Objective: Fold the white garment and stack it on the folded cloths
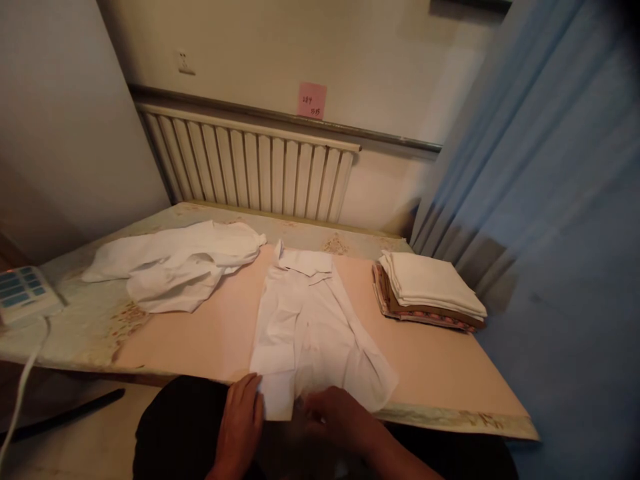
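Observation:
A white shirt point(310, 320) lies partly folded on the pink table surface point(210, 333), collar toward the wall, sleeves tucked in. My left hand point(243, 417) rests at the shirt's bottom left corner, fingers curled against the hem at the table's near edge. My right hand point(340, 417) is at the bottom hem to the right of it, fingers bent onto the cloth, blurred by motion. Both hands touch the lower hem.
A crumpled white garment point(175, 263) lies at the left back. A stack of folded cloths point(427, 290) sits at the right. A white power strip point(23, 293) with cable is at far left. A radiator point(250, 167) and blue curtain point(550, 200) stand behind.

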`<state>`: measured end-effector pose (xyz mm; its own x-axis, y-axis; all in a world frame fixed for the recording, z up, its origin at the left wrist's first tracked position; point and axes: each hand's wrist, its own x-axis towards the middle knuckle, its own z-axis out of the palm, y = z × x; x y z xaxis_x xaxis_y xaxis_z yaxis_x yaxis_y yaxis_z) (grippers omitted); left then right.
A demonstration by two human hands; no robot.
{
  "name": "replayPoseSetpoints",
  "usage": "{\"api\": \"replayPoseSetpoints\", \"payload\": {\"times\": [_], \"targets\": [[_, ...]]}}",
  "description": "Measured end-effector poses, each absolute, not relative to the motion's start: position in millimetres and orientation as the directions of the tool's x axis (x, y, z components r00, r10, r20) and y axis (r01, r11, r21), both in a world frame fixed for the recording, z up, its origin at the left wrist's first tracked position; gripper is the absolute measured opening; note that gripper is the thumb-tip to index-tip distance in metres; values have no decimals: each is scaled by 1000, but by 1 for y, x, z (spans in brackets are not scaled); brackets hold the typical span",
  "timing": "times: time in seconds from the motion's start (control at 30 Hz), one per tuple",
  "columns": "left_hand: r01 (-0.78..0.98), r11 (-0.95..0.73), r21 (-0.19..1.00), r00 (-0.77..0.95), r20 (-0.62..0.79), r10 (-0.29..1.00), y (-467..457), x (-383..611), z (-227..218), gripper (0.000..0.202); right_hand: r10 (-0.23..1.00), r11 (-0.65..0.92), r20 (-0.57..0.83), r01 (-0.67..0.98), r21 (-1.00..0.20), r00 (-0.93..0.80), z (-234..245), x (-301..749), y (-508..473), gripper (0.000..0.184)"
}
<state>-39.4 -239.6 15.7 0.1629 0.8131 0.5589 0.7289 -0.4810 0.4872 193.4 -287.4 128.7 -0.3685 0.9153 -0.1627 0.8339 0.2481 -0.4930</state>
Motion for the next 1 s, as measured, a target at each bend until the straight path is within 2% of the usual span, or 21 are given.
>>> {"api": "replayPoseSetpoints", "payload": {"times": [0.03, 0.1, 0.2, 0.3, 0.37, 0.5, 0.63, 0.8, 1.0], "targets": [[723, -461, 514, 142, 543, 828, -240, -40, 15, 31, 932, 208, -133, 800, -562, -336, 127, 201, -288, 18], [712, -396, 580, 77, 497, 865, -240, -41, 14, 31, 980, 121, -48, 778, -616, -191, 121, 225, -284, 22], [656, -245, 714, -75, 385, 920, -238, -45, 9, 34, 985, -19, 132, 822, -570, 115, 109, 274, -272, 26], [545, -57, 836, -228, 214, 950, -234, -49, 5, 41, 899, -191, 266, 858, -477, 348, 96, 320, -264, 29], [454, 44, 890, -255, 83, 963, -232, -49, 3, 44, 879, -282, 227, 841, -462, 419, 88, 338, -263, 27], [234, 154, 960, -201, -107, 974, -230, -47, 2, 50, 878, -369, 81, 777, -510, 471, 74, 347, -263, 25], [75, 207, 975, -127, -197, 972, -229, -46, 5, 56, 884, -392, 3, 742, -544, 468, 69, 346, -257, 21], [-17, 289, 957, -39, -290, 956, -230, -46, 16, 55, 909, -373, -74, 721, -584, 410, 75, 352, -258, 15], [-198, 398, 896, 36, -399, 916, -231, -52, 33, 46, 872, -421, -70, 669, -612, 485, 96, 373, -272, 23]]}}
